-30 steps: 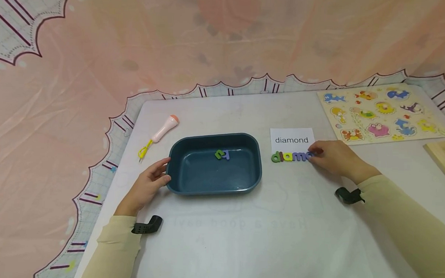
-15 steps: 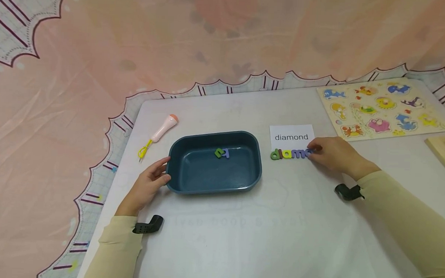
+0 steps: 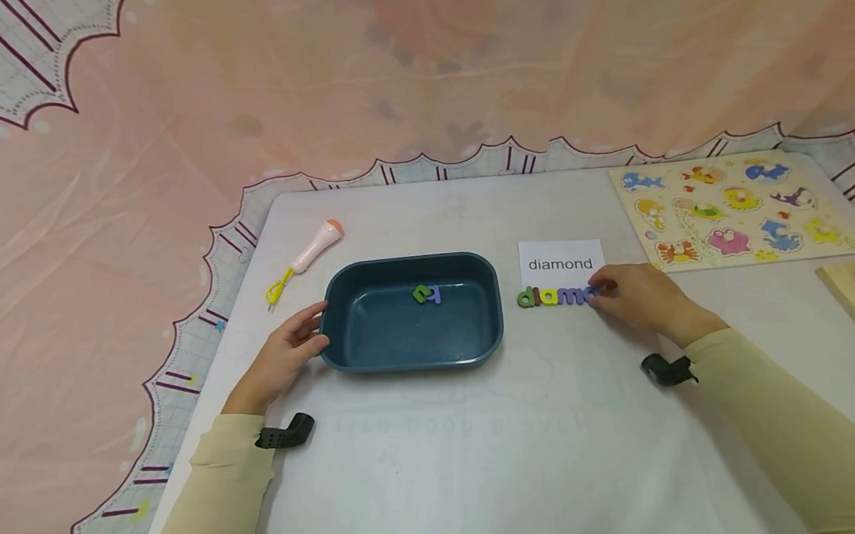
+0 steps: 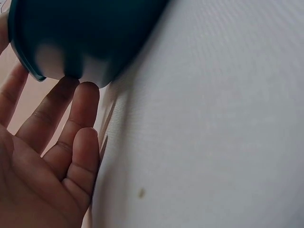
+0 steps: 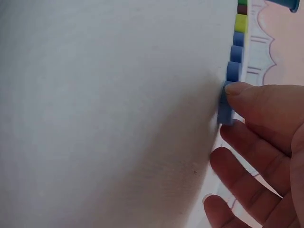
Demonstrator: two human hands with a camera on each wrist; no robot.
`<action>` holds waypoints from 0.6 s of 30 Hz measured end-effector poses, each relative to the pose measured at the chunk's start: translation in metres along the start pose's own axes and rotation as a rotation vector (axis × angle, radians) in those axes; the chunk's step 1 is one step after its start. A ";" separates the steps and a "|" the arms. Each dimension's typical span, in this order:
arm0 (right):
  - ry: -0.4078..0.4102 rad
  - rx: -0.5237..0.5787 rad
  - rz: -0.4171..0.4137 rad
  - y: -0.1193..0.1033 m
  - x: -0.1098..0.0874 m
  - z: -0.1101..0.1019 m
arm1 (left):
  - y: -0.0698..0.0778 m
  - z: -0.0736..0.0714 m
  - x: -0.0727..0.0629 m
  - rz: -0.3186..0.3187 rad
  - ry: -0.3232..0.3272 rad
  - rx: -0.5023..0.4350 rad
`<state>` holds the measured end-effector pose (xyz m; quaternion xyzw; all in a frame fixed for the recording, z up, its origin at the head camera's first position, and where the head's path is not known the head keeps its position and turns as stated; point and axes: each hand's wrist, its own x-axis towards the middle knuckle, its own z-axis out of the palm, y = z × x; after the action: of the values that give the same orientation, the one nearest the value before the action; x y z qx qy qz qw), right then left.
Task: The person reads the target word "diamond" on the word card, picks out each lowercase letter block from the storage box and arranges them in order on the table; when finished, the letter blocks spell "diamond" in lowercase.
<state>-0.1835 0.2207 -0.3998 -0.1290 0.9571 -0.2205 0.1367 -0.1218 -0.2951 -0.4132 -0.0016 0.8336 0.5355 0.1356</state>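
My right hand [image 3: 641, 300] pinches a purple letter o [image 3: 591, 295] between thumb and index finger, at the right end of a row of colourful toy letters [image 3: 548, 296]. This row reads "diamo" just below a white card [image 3: 561, 256] printed "diamond". In the right wrist view the thumb presses on the held letter [image 5: 225, 104], which looks blue there. At the left end of a dark teal tub [image 3: 411, 345], my left hand [image 3: 279, 364] touches the rim with relaxed fingers. Its fingertips [image 4: 87, 95] meet the outer wall. Inside the tub lie a green letter [image 3: 421, 295] and a purple letter [image 3: 435, 294].
Beyond the tub's left side lies a pink handle-shaped item [image 3: 317, 247] with a yellow cord loop [image 3: 277, 290]. A sea-animal puzzle board [image 3: 740, 215] lies at the back right, with the corner of a wooden board [image 3: 854, 294] near it.
The right hand and the row of letters have slid slightly left beneath the card. The left hand stays at the tub's end. The head view has shifted a little.
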 end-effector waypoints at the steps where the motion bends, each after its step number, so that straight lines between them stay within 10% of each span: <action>1: 0.003 0.000 0.004 0.000 0.000 -0.001 | 0.000 0.000 0.000 0.000 0.002 -0.001; 18: 0.136 0.002 -0.155 -0.044 0.000 -0.038 | -0.006 0.000 0.000 0.017 -0.002 -0.024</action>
<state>-0.1876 0.1970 -0.3469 -0.1872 0.9511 -0.2397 0.0542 -0.1207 -0.2973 -0.4182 0.0042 0.8269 0.5466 0.1319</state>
